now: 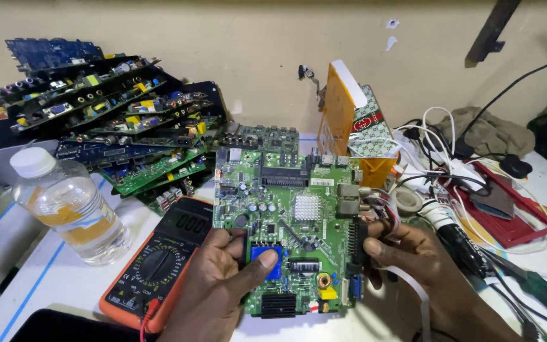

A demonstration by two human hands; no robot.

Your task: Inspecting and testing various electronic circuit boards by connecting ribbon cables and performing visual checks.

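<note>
A green circuit board (286, 209) with a silver heatsink and a blue component lies in front of me on the table. My left hand (220, 285) grips its lower left edge, thumb pressed on the blue component (264, 259). My right hand (406, 253) holds the board's right edge by the black connector strip, with several thin wires (384, 212) bunched at its fingers.
An orange multimeter (153, 266) lies left of the board, its red lead near my left wrist. A clear plastic bottle (64, 206) stands further left. Stacked circuit boards (115, 120) fill the back left. Tangled cables (438, 158), a red tray (508, 215) and a green-handled screwdriver (539, 294) sit right.
</note>
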